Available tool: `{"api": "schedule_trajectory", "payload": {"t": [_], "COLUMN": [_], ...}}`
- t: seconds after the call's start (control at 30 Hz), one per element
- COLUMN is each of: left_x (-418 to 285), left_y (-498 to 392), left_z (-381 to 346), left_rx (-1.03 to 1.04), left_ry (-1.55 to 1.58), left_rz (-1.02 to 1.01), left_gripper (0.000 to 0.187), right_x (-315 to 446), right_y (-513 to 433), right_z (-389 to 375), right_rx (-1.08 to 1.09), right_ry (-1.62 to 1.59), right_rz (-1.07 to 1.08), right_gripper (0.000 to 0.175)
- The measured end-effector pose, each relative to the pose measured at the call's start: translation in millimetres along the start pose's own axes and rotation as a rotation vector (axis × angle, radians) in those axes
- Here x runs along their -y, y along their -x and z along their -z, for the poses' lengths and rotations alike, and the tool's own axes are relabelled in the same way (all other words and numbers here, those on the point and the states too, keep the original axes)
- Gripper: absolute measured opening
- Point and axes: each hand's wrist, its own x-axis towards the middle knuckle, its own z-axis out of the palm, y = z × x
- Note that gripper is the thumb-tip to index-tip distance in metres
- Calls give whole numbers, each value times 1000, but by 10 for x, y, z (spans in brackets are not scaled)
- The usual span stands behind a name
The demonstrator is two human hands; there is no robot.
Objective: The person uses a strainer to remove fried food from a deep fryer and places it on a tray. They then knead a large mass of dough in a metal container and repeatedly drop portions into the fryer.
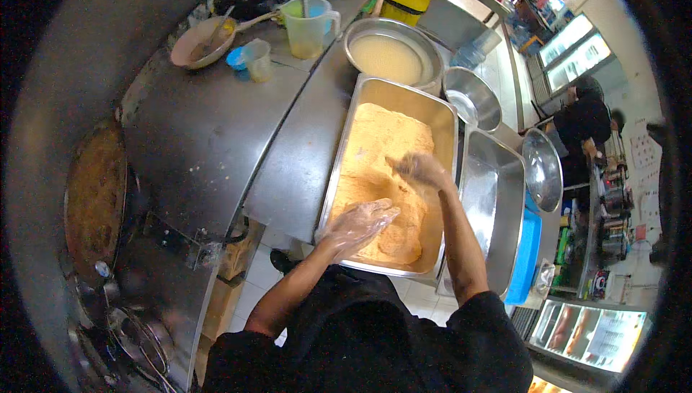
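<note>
A deep rectangular steel pan (453, 123) lies before me, with a thick layer of orange-yellow powder (386, 128) in it. My left hand (363, 225), in a clear plastic glove, is over the powder in the near part of the pan, its fingers extended and nothing seen in it. Above the powder near the pan's right side is my right hand (419, 170), blurred and dusted with powder; whether it holds anything cannot be made out. Just beyond the pan stands a round steel bowl (434, 66) of pale yellowish liquid (386, 58).
An empty-looking steel pan (481, 193), steel bowls (471, 98) and a blue tray (524, 263) are at the right. On the left counter stand a plastic measuring jug (305, 31), a small cup (258, 60) and a frying pan (189, 42). A person in black (581, 117) stands farther right.
</note>
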Motion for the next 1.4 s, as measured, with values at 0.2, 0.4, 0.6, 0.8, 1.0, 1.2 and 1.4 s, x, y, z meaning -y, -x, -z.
{"api": "schedule_trajectory", "payload": {"t": [0.2,0.4,0.6,0.8,1.0,1.2,1.4], "left_x": [908,854,684,876,917,1330,1486], "left_y": [-691,-344,-182,-335,-411,-657,-275], "left_z": [-580,-398,-258,-288,-606,-555,-479], "left_rx": [215,155,-76,-201,-333,-206,-399], "left_ry": [-772,-484,331,-7,-362,-266,211], "left_rz": [460,372,530,499,672,724,214], "left_gripper": [97,97,63,58,74,52,42], "right_x": [-471,-332,-418,-276,-290,-187,-237], "right_y": [638,871,927,1016,978,306,235], "right_z": [-897,-1027,-698,-788,-1061,-1195,-1115], "right_rx": [158,-7,-68,-383,-180,-243,38], "right_ry": [53,-88,-296,-213,-88,-94,101], "right_rz": [-144,-148,10,183,-15,97,242], "right_gripper": [67,76,58,40,53,38,42]}}
